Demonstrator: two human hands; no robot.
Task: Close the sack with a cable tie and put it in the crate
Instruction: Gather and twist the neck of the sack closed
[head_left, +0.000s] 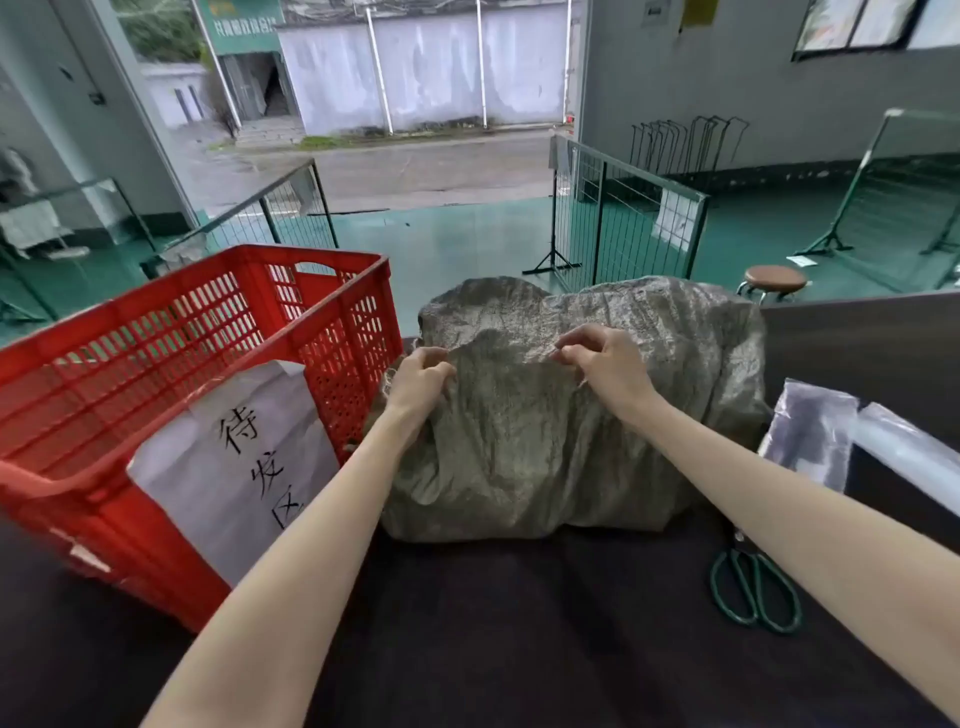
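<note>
A grey-green woven sack (524, 447) lies bulging on the dark table, its open edge facing me. My left hand (418, 382) pinches the sack's edge at its left side. My right hand (605, 364) pinches the same edge further right. A red slatted plastic crate (171, 332) stands on the table to the left of the sack, a white paper sheet with handwritten characters (244, 462) taped to its near wall. No cable tie shows clearly.
Green-handled scissors (753, 587) lie on the table (519, 623) at the right. Clear plastic bags (815, 431) sit behind them. Beyond the table are wire fence panels (623, 218), a round stool (774, 280) and a green floor.
</note>
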